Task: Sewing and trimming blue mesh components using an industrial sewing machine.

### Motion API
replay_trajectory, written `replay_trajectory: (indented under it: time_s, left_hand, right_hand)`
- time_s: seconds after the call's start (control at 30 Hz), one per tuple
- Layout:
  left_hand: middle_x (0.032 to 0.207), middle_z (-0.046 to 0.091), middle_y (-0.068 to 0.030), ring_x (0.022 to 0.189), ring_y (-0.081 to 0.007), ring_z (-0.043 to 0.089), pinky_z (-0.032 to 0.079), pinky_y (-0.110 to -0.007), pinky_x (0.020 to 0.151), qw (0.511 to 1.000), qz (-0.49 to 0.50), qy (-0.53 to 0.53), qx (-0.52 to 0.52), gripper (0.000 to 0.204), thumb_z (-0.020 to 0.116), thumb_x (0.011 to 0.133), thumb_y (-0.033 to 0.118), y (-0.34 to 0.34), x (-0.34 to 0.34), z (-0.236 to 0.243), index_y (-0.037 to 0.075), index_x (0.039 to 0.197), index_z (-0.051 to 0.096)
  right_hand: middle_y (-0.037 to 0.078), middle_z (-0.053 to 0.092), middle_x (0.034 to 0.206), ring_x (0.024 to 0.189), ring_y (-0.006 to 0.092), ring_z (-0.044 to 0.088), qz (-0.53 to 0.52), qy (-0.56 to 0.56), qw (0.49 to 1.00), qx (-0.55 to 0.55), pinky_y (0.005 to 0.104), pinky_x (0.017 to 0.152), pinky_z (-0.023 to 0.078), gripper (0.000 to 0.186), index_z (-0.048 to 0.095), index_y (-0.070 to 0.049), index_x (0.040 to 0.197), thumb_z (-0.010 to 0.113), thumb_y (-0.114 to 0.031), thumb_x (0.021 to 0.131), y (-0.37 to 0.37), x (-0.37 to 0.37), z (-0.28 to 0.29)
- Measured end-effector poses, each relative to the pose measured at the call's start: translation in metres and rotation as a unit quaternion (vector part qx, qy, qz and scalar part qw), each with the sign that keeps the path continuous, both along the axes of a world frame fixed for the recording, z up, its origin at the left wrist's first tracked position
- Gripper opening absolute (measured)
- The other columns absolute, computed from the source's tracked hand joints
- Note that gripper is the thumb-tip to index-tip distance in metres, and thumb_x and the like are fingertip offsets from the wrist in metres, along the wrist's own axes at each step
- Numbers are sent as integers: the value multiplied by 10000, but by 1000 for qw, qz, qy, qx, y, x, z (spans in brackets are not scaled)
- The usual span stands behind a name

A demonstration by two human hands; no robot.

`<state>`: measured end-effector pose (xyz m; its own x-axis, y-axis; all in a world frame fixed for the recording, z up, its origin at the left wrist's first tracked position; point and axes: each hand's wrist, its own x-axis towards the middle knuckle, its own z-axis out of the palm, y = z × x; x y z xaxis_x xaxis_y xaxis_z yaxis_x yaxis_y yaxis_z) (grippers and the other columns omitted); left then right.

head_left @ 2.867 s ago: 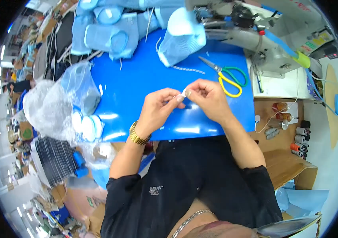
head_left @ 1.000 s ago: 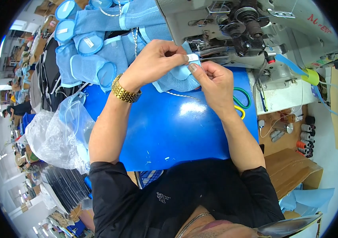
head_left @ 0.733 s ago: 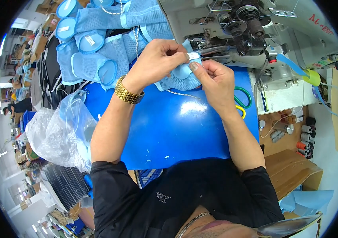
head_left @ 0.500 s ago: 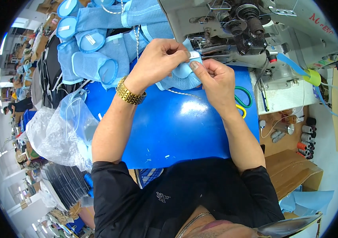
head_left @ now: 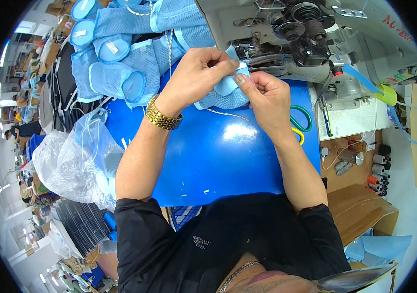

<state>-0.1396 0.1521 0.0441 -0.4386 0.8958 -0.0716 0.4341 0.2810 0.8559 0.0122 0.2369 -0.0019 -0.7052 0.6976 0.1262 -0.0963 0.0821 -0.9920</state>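
Note:
Under the sewing machine's [head_left: 267, 29] head, both hands meet over a light-blue mesh bag [head_left: 225, 101] with a smooth round fabric panel [head_left: 225, 87]. My left hand [head_left: 199, 73], with a gold watch at its wrist, pinches the panel near a small white label [head_left: 242, 66]. From the right, my right hand [head_left: 268, 100] grips the panel's edge between thumb and curled fingers. The fingertips of the two hands almost touch. A speckled cord [head_left: 225, 115] trails from the bag onto the blue table [head_left: 208, 161]. Part of the bag is hidden behind the hands.
Several finished-looking blue mesh bags [head_left: 120, 73] are piled at the far left. A clear plastic bag [head_left: 66, 158] hangs by the table's left edge. Green-and-yellow-handled scissors [head_left: 300, 119] lie beside my right forearm. Thread spools [head_left: 377, 168] and a cardboard box [head_left: 360, 210] are at right.
The round panel has tilted between my fingers, showing more of its plain light-blue face. My left hand has shifted slightly right; my right hand has hardly moved.

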Motion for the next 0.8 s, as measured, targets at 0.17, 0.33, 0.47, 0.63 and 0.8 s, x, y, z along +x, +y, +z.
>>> replay_trajectory:
  time_s: [0.17,0.33,0.47,0.63,0.8]
  left_hand:
    - [749,645,-13,627,-56,540,446,-214,505,1000,-17,17,16,326,594,901,332,0,0,-2,25,853,693]
    - [773,653,-9,622,-53,530,444,-217,508,1000,-9,9,20,308,585,902,310,0,2,-3,21,882,690]
    - [778,654,-8,619,-53,526,444,-217,511,1000,-6,17,14,307,586,902,308,2,3,-4,18,881,685]
    - [757,633,-5,612,-56,515,438,-220,507,1000,-8,18,9,308,568,911,311,2,4,-2,24,890,677]
    - [739,609,-5,584,-59,500,432,-221,503,1000,4,29,9,314,542,918,311,1,7,-1,22,902,664]
  right_hand:
    - [-4,590,590,524,30,470,-19,-3,1000,19,220,454,339,219,672,3,765,691,-178,888,-1,-2,-6]
    - [-4,592,593,528,28,472,-17,0,1000,18,218,458,342,216,676,4,775,693,-180,887,-1,-1,-6]
    - [3,609,608,537,30,497,-14,6,1000,6,213,463,360,213,683,5,791,691,-183,889,-1,-1,-5]
    - [3,613,611,534,31,501,-13,7,1000,4,213,464,364,216,684,4,794,689,-190,890,-1,-1,-4]
    - [2,608,603,529,32,500,-9,-9,1000,18,213,463,363,223,686,-1,794,688,-203,889,1,0,-4]
